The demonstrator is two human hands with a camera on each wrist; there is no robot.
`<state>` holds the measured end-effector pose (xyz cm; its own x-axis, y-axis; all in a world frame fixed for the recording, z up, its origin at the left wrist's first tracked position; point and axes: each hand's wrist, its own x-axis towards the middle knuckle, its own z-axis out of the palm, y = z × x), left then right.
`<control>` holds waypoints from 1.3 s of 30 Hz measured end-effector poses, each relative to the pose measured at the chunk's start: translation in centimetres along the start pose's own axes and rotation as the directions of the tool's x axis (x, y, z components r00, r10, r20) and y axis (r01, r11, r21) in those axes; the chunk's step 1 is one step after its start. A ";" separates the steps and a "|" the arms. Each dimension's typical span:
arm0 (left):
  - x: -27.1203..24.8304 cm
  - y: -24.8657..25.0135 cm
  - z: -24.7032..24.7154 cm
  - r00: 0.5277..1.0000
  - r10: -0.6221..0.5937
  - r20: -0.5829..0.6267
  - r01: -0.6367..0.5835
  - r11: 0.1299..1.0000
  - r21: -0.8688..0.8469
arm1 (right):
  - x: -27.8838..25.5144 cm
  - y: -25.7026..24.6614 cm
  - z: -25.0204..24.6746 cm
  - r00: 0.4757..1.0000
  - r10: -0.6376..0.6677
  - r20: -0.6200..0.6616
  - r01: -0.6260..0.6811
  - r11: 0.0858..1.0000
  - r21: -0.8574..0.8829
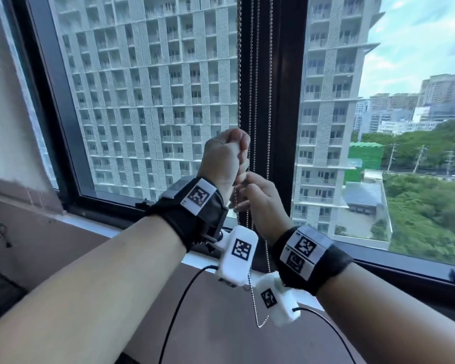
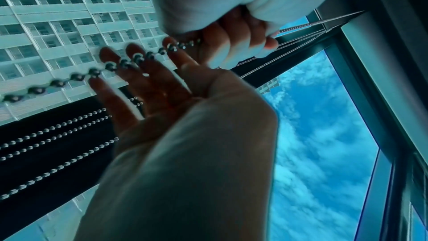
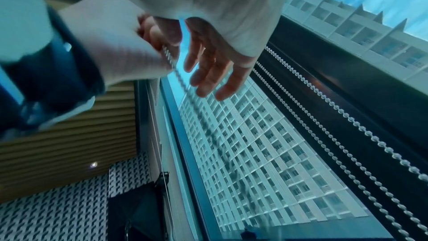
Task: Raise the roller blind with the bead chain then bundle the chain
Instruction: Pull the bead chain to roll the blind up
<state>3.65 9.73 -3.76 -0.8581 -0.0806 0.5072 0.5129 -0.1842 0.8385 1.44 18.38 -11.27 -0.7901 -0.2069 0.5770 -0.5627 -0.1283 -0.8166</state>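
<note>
The bead chain (image 1: 239, 74) hangs in front of the window and runs down into my left hand (image 1: 227, 151), which grips it in a fist at about chest height. The left wrist view shows that fist (image 2: 238, 30) curled round the chain (image 2: 92, 73). My right hand (image 1: 260, 203) is just below the left. Its fingers (image 2: 157, 83) are straight and spread, and the chain crosses them. In the right wrist view the right hand (image 3: 208, 72) hangs open beside the chain (image 3: 169, 60), held by the left hand (image 3: 129, 43). The chain's loose loop (image 1: 259, 324) dangles below my wrists. The glass is uncovered; no blind fabric shows.
Further bead chains (image 1: 268, 127) hang along the dark window mullion (image 1: 279, 101), right of my hands. A brown sill (image 1: 90, 232) runs below the window, and a wall stands at the left. Black cables (image 1: 179, 306) trail from the wrist cameras.
</note>
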 end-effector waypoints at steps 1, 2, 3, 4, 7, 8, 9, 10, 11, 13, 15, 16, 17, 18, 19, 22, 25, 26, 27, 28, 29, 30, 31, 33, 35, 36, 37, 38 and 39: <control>-0.1 -0.2 -0.1 1.000 -0.001 -0.004 0.001 1.000 0.000 | 0.4 -0.3 -0.2 1.000 -0.015 -0.008 0.015 1.000 -0.012; -0.2 -0.4 -0.3 1.000 -0.005 -0.008 0.005 1.000 0.001 | 0.8 -0.6 -0.3 0.999 -0.034 -0.019 0.033 0.999 -0.015; -0.4 -0.6 -0.4 1.000 -0.011 -0.010 0.012 1.000 0.008 | 1.2 -1.0 -0.4 0.998 -0.050 -0.033 0.050 0.999 -0.006; -0.6 -1.0 -0.5 1.000 -0.018 -0.012 0.019 1.000 0.023 | 1.6 -1.7 -0.5 0.997 -0.066 -0.046 0.066 0.998 0.008; -1.5 -2.0 -1.0 0.999 -0.046 -0.025 0.048 0.996 0.069 | 2.7 -4.1 -0.7 0.991 -0.114 -0.064 0.115 0.993 0.015; -1.8 -2.4 -1.1 0.998 -0.058 -0.025 0.060 0.995 0.075 | 3.1 -5.0 -0.7 0.990 -0.127 -0.065 0.128 0.992 0.005; -2.1 -2.8 -1.2 0.997 -0.075 -0.021 0.076 0.994 0.078 | 3.5 -5.8 -0.6 0.988 -0.138 -0.063 0.138 0.990 -0.002; -2.5 -3.3 -1.3 0.996 -0.093 -0.014 0.094 0.992 0.081 | 3.9 -6.6 -0.5 0.988 -0.145 -0.058 0.146 0.989 0.002; -3.0 -3.8 -1.5 0.994 -0.111 -0.009 0.112 0.990 0.090 | 4.3 -7.3 -0.3 0.988 -0.144 -0.049 0.145 0.989 0.013; -3.9 -5.0 -1.8 0.991 -0.136 -0.002 0.135 0.983 0.127 | 5.0 -8.5 0.1 0.994 -0.109 -0.012 0.109 0.993 0.040; -4.8 -6.2 -2.0 0.991 -0.131 -0.005 0.130 0.973 0.192 | 5.4 -8.8 0.6 0.999 -0.041 0.036 0.039 0.998 0.049; -5.2 -6.7 -2.2 0.992 -0.124 -0.006 0.122 0.968 0.217 | 5.5 -8.7 0.8 0.999 -0.013 0.047 0.010 0.999 0.052; -5.4 -7.1 -2.3 0.993 -0.119 -0.005 0.117 0.965 0.234 | 5.5 -8.4 1.1 0.999 0.000 0.043 -0.003 0.998 0.065; -5.4 -7.4 -2.4 0.993 -0.115 -0.002 0.112 0.964 0.241 | 5.4 -8.1 1.4 1.000 0.000 0.022 -0.002 0.996 0.085; -5.5 -7.4 -2.5 0.993 -0.116 0.004 0.112 0.964 0.240 | 5.3 -7.9 1.7 1.000 -0.011 -0.005 0.011 0.995 0.099; -5.2 -7.0 -2.7 0.990 -0.141 0.027 0.133 0.971 0.199 | 5.0 -7.7 2.2 0.998 -0.054 -0.041 0.059 0.991 0.119; -4.9 -5.9 -3.0 0.983 -0.177 0.052 0.168 0.974 0.152 | 5.0 -7.5 2.3 0.994 -0.095 -0.051 0.101 0.989 0.109; -4.7 -5.6 -3.2 0.982 -0.182 0.051 0.173 0.975 0.136 | 4.9 -7.4 2.3 0.993 -0.108 -0.057 0.113 0.990 0.089; -4.5 -5.1 -3.3 0.984 -0.172 0.042 0.166 0.978 0.126 | 4.9 -7.2 2.3 0.992 -0.114 -0.062 0.119 0.990 0.073; -4.1 -4.9 -3.3 0.988 -0.154 0.031 0.149 0.981 0.124 | 4.7 -7.0 2.3 0.991 -0.115 -0.065 0.119 0.991 0.066; -4.0 -4.3 -3.2 0.991 -0.127 0.029 0.123 0.985 0.123 | 4.6 -6.6 2.3 0.991 -0.117 -0.070 0.121 0.991 0.057; -3.6 -4.0 -3.1 0.995 -0.099 0.017 0.096 0.987 0.128 | 4.4 -6.2 2.2 0.989 -0.123 -0.078 0.127 0.991 0.041; -3.3 -3.7 -3.0 0.997 -0.074 0.000 0.073 0.989 0.127 | 4.2 -5.8 2.1 0.988 -0.131 -0.083 0.133 0.991 0.021; -2.7 -2.8 -2.7 0.996 -0.052 -0.065 0.060 0.991 0.118 | 3.8 -4.9 2.0 0.988 -0.136 -0.077 0.137 0.991 0.006; -1.8 -2.2 -2.4 0.995 -0.036 -0.094 0.042 0.997 0.057 | 3.2 -4.3 1.9 0.991 -0.121 -0.057 0.122 0.992 0.027; -1.4 -1.9 -2.2 0.995 -0.037 -0.096 0.040 0.999 0.026 | 2.9 -4.1 1.9 0.991 -0.120 -0.054 0.122 0.992 0.045; -1.1 -1.3 -1.9 0.995 -0.039 -0.094 0.039 0.999 0.001 | 2.7 -3.8 1.8 0.990 -0.127 -0.060 0.130 0.990 0.056; -0.8 -0.8 -1.6 0.995 -0.032 -0.090 0.031 0.999 -0.018 | 2.5 -3.5 1.7 0.988 -0.134 -0.071 0.139 0.989 0.060; -0.5 -0.2 -1.2 0.997 -0.014 -0.078 0.012 0.999 -0.032 | 2.3 -3.2 1.6 0.987 -0.137 -0.084 0.142 0.988 0.056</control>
<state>3.99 8.63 -4.41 -0.8646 -0.1541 0.4783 0.5019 -0.2162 0.8375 1.79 16.71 -7.37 -0.7234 -0.1055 0.6824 -0.6543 -0.2108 -0.7262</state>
